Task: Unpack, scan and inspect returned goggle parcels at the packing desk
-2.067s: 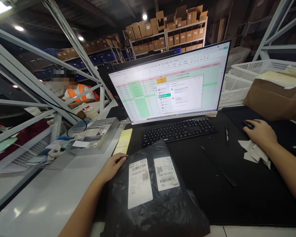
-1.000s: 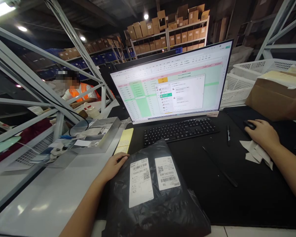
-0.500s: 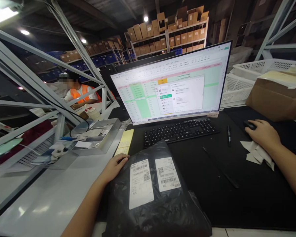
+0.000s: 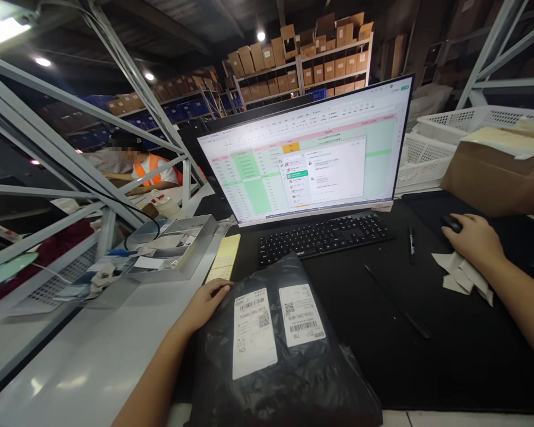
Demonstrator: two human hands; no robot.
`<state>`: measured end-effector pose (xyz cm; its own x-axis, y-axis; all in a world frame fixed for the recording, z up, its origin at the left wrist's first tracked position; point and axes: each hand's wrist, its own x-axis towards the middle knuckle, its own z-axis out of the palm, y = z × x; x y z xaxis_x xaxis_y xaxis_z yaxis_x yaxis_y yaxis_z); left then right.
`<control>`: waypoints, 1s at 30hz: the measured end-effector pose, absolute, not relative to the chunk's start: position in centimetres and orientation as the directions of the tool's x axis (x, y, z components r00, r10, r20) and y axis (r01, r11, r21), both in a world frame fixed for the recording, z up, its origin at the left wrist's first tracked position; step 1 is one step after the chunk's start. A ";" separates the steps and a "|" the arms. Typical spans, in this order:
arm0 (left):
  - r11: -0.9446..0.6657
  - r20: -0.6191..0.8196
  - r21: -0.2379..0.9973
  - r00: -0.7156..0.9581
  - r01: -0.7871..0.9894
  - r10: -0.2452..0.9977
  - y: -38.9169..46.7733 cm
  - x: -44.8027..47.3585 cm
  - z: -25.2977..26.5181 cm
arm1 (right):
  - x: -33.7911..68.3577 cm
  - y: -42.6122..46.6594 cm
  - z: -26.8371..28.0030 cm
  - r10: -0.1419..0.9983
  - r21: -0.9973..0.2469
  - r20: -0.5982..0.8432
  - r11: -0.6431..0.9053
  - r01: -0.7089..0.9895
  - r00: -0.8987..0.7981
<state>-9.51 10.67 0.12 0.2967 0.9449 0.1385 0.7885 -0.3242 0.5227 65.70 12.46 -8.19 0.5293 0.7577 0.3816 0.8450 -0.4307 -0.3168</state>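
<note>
A black plastic mailer parcel (image 4: pixel 293 379) lies on the desk in front of me, with two white printed labels, one on the left (image 4: pixel 253 332) and one on the right (image 4: pixel 302 314). At its upper left edge is my left hand (image 4: pixel 207 303), closed, thumb and forefinger against the plastic; the other fingertips are partly hidden. My right hand (image 4: pixel 476 240) is wrapped over a black computer mouse (image 4: pixel 451 223) on the right. Crumpled beige paper (image 4: pixel 460 276) sits under that wrist. Behind the parcel are a black keyboard (image 4: pixel 324 237) and a lit monitor (image 4: pixel 258 196) showing a spreadsheet and a chat window.
A pen (image 4: pixel 412 244) and a thin black strip (image 4: pixel 398 303) lie on the dark mat. Yellow notepads (image 4: pixel 223 258) and a grey tray (image 4: pixel 200 246) are left. A cardboard box (image 4: pixel 493 172) and white baskets (image 4: pixel 427 157) stand right. Behind the frame, a person in an orange vest (image 4: pixel 153 171) sits.
Both my hands stay in place on the parcel and mouse. The view shifts very slightly. The person in the background has changed the position of their head and arm.
</note>
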 end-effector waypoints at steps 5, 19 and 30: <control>-0.318 0.124 0.530 0.300 0.786 0.946 10.7 -9.4 0.2 | 66.0 12.5 -8.4 0.756 -0.334 0.376 -0.428 0.840 0.536; -0.309 0.127 0.524 0.286 0.794 0.950 10.7 -9.5 0.2 | 66.0 12.7 -8.4 0.766 -0.332 0.379 -0.411 0.849 0.519; -0.316 0.127 0.534 0.295 0.784 0.947 10.7 -9.5 0.1 | 66.1 12.8 -8.4 0.770 -0.319 0.378 -0.413 0.853 0.514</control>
<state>-9.53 10.73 0.08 0.2951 0.9469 0.1274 0.7840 -0.3162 0.5342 66.08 12.78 -8.38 0.5142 0.7697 0.3784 0.8531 -0.4133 -0.3185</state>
